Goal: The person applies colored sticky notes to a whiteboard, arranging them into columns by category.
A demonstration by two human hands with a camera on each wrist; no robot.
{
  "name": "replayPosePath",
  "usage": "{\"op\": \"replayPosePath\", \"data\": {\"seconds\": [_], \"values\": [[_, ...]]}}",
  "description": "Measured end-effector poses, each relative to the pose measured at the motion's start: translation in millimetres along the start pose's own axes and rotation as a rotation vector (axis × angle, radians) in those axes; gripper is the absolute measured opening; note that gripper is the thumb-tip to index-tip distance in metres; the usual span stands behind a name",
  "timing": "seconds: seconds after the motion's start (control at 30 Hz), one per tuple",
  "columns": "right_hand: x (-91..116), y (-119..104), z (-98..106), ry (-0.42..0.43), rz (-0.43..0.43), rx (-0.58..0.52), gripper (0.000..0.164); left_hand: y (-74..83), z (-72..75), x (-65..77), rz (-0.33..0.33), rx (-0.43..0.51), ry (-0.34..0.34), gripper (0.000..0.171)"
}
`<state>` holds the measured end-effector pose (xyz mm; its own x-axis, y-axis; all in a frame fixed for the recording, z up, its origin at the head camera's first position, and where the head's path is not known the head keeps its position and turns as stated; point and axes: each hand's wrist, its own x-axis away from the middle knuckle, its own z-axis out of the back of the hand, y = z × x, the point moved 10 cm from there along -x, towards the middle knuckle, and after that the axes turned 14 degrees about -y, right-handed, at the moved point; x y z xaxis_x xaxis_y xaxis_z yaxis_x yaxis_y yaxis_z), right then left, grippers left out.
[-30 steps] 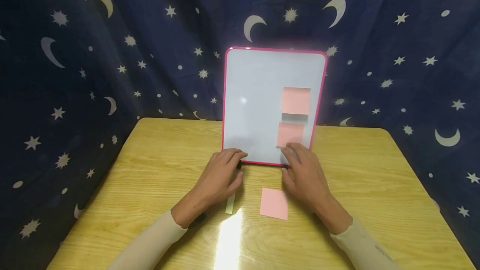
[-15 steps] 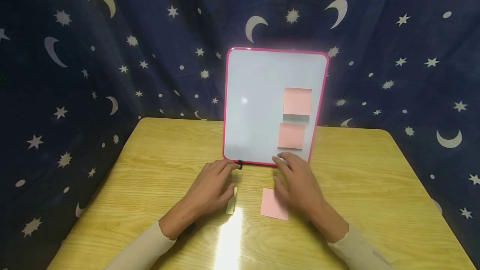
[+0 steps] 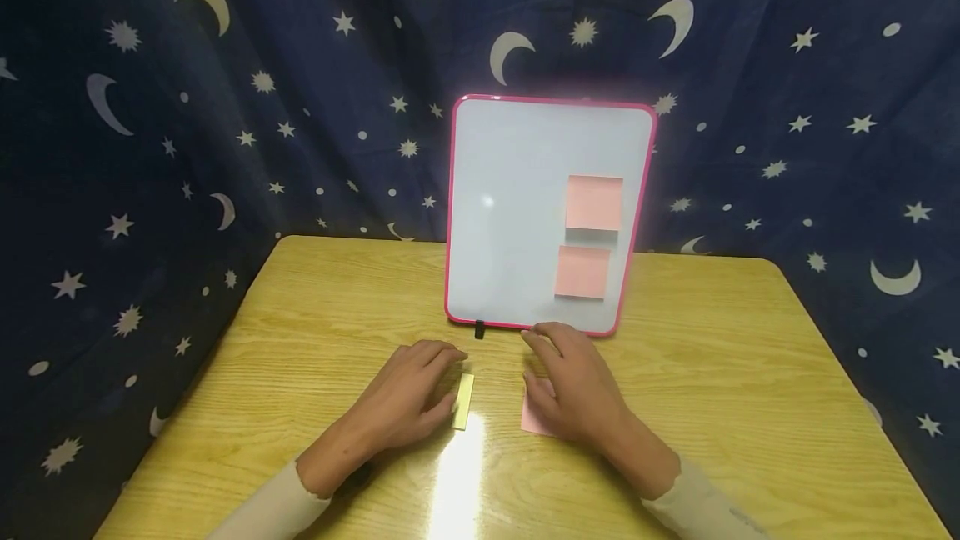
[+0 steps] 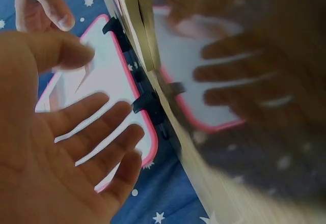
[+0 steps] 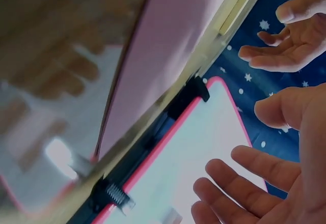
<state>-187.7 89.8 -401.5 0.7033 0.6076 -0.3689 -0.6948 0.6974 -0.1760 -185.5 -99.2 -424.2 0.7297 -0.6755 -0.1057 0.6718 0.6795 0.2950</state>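
Note:
In the head view my left hand (image 3: 401,398) hovers just left of a narrow yellow sticky-note pad (image 3: 464,401). Its fingers are loosely bent, and the left wrist view shows nothing in the palm. My right hand (image 3: 581,386) hovers over a pink sticky note (image 3: 536,418), covering its right part; in the right wrist view its fingers are spread and hold nothing. Behind both hands, a whiteboard (image 3: 510,207) with a pink frame stands upright. Two pink sticky notes are stuck one above the other on its right side, the upper note (image 3: 594,203) and the lower note (image 3: 582,272).
A black clip foot (image 3: 479,329) shows at the whiteboard's lower left edge. The wooden table (image 3: 322,290) reflects a bright glare near the front. A dark blue curtain (image 3: 337,107) with moons and stars hangs behind and along both sides.
My right hand has left the lower pink note on the board and come down over the pink note on the table. My left hand has drawn back from the board's lower left corner, towards me.

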Motion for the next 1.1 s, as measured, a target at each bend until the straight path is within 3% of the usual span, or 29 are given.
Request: {"op": "replayPosePath", "data": {"seconds": [0.27,0.6,1.1], "values": [[-5.9,-12.2,-10.6,-0.018,0.019,0.007,0.045,-3.6,-14.4,6.7,-0.01,0.038,-0.143,0.071],[-15.6,-36.8,-24.4,-0.099,0.049,-0.018,0.047,-11.2,-24.4,8.3,0.017,0.076,-0.23,0.078],[-21.6,-63.0,-48.1,-0.26,0.092,0.004,0.045,-4.5,-25.3,5.1,-0.065,0.08,-0.174,0.061]]}}
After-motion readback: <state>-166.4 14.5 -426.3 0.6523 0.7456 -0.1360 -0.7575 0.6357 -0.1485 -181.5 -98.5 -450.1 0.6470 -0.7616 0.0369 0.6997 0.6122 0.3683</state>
